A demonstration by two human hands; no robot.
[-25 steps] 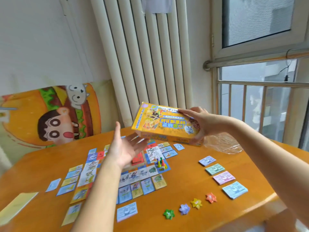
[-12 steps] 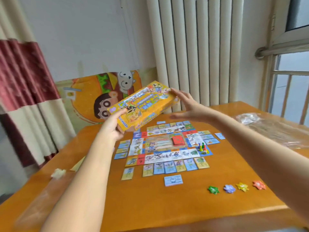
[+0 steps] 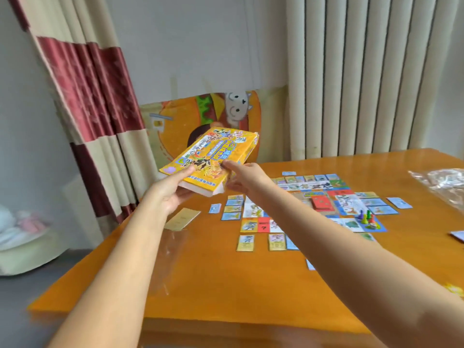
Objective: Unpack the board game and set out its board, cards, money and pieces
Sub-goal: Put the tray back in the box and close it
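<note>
Game box heading: the game box (image 3: 216, 156) runs lengthwise away from me. Its near short end is at my hands, its far end points toward the wall, and the printed lid faces up.
Game box place: it is in the air above the far-left corner of the table (image 3: 226, 285), left of the board (image 3: 319, 197), touching nothing laid out there.
Left hand: my left hand (image 3: 170, 194) grips the near-left corner, thumb on the lid, fingers underneath.
Right hand: my right hand (image 3: 248, 179) pinches the near-right corner, thumb on top, fingers below.
Box against grip: both hands sit at the same short end, so nearly all of the box juts out beyond them.
Since half a second ago: the box lay crosswise then, one hand at each end. My right hand has now come to the near end beside the left.
On the table: cards (image 3: 244, 243) ring the board, and pawns (image 3: 367, 217) stand on its near-right corner.
</note>
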